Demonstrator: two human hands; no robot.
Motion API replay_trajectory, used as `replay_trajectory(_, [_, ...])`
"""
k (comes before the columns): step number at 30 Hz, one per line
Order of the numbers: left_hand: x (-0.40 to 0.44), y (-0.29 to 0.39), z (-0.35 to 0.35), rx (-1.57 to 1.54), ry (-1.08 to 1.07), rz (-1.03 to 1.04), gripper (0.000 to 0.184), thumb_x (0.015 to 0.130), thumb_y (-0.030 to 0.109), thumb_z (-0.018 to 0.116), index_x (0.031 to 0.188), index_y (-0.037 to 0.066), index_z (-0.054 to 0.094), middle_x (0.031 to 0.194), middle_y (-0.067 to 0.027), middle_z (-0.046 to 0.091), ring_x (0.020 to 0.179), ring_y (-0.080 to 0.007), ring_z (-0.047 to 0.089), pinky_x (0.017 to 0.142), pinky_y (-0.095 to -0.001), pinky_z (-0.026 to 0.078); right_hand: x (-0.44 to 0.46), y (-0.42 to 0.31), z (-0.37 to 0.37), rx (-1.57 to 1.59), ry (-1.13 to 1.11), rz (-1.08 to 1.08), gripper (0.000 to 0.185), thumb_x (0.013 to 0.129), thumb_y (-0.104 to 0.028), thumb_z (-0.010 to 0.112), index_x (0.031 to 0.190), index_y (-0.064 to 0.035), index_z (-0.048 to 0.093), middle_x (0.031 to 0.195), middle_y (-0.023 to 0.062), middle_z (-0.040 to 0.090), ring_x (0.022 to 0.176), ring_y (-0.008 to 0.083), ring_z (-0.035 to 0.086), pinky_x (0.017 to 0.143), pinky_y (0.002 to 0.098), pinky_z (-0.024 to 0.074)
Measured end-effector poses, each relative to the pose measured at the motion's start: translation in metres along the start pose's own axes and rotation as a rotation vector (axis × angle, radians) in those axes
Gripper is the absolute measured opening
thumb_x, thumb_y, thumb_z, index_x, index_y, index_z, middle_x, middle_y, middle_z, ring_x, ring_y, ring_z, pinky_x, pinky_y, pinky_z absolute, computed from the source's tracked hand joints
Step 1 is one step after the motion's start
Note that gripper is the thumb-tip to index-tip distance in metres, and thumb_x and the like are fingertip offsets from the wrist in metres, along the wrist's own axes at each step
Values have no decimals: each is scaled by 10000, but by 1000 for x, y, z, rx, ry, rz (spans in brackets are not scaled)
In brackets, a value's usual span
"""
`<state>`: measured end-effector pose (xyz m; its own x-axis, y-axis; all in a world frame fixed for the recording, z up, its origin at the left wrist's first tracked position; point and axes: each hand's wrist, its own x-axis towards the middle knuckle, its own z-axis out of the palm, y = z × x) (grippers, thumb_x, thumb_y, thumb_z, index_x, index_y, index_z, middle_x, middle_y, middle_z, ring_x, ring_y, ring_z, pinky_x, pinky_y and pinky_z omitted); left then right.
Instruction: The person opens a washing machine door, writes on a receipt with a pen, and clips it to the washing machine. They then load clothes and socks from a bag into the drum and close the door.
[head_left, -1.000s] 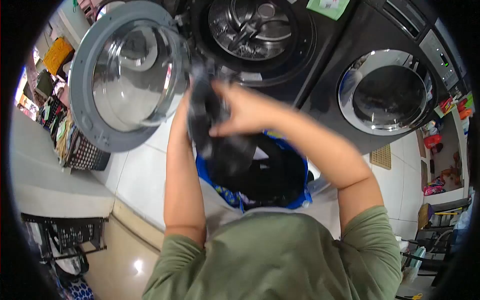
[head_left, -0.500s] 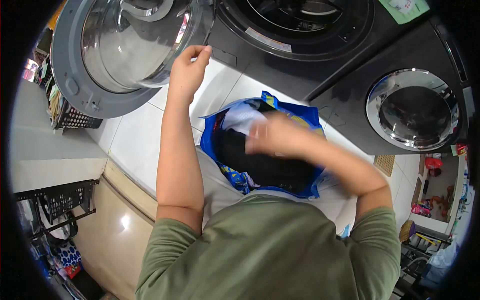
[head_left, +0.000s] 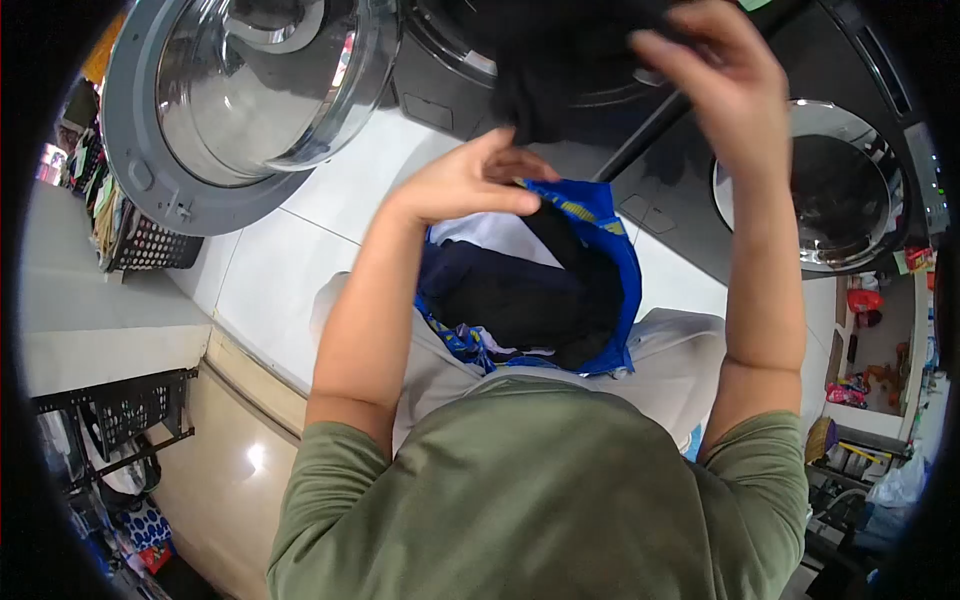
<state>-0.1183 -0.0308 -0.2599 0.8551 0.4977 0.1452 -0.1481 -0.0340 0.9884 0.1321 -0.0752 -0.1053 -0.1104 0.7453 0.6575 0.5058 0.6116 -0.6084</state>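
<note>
A black garment [head_left: 570, 65] is held up in front of the front-loading washing machine, blurred by motion. My right hand [head_left: 735, 90], raised at the upper right, has its fingers closed on the garment's right side. My left hand [head_left: 465, 182] hovers at the far rim of a blue bag [head_left: 628, 265], its thumb and fingers apart with nothing visible between them. Dark clothes [head_left: 510, 300] and a white cloth [head_left: 495, 235] lie inside the bag, which stands between my knees. The garment hides most of the washer's opening.
The washer's round glass door [head_left: 265, 90] stands open at the upper left. A second dark machine with a closed round door [head_left: 835, 190] is at the right. A black basket of clothes [head_left: 150, 243] sits behind the open door. White tiles [head_left: 320, 215] cover the floor.
My right hand has risen out of the bag with the black garment. My left hand has moved right and down, from beside the open door to the bag's far rim.
</note>
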Motion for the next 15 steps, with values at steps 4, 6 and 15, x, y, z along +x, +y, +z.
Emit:
replay_trajectory(4, [22,18,14,-535,436,371,731,915,473,607,1495,168,283,1415,-105,460,1251,-254,502,995,-497,446,1,7,27,93,-367,293,267,880,-167,722,1084,-17,640,960,30,665,876,107,638,803,238,490])
replay_trajectory(6, [9,32,7,-593,543,364,683,945,547,520,1476,159,332,1392,-112,496,1245,-269,524,1010,-494,464,0,-22,36,447,-682,390,280,888,-176,715,1095,-10,625,975,18,645,865,104,623,794,239,496])
replay_trajectory(15, [-21,24,-36,-112,899,153,481,918,313,656,1287,30,532,1198,-91,595,1050,-164,582,876,-344,488,26,46,113,42,-614,365,505,735,-211,795,1165,-13,618,1030,172,680,916,259,691,759,366,555])
